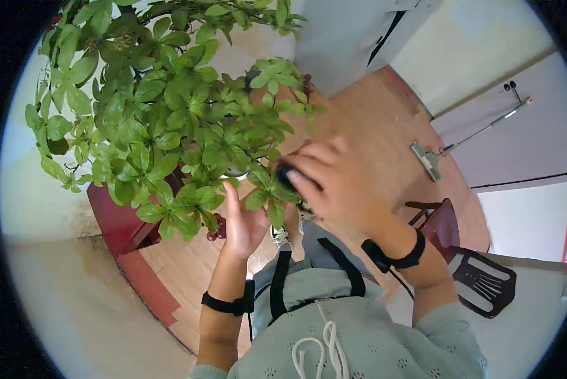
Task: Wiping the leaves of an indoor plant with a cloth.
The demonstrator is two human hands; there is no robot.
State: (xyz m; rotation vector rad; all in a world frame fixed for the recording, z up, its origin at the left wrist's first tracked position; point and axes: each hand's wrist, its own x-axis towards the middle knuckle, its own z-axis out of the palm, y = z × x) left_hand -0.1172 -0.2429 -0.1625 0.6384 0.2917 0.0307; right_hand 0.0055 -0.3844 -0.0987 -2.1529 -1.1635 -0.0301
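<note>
A large leafy plant [169, 118], with glossy green leaves, fills the upper left of the head view. My left hand [245, 222] is palm up at its lower edge, thumb raised and apart; leaves hide the fingertips. Just right of it, my right hand [330, 180] is blurred and grips a small dark object [287, 176] against a leaf cluster [269, 192]. What that object is cannot be made out. Dark red berries [217, 228] hang beside my left wrist. Part of a pale pot rim [236, 176] shows between the leaves.
A red wooden stand [117, 213] is under the plant, against the stained wall [51, 222]. To the right are a dark brown chair [454, 246] and a flat mop [425, 161] leaning on the wall. Wood-patterned floor [359, 113] lies below. Bands with cables circle both forearms.
</note>
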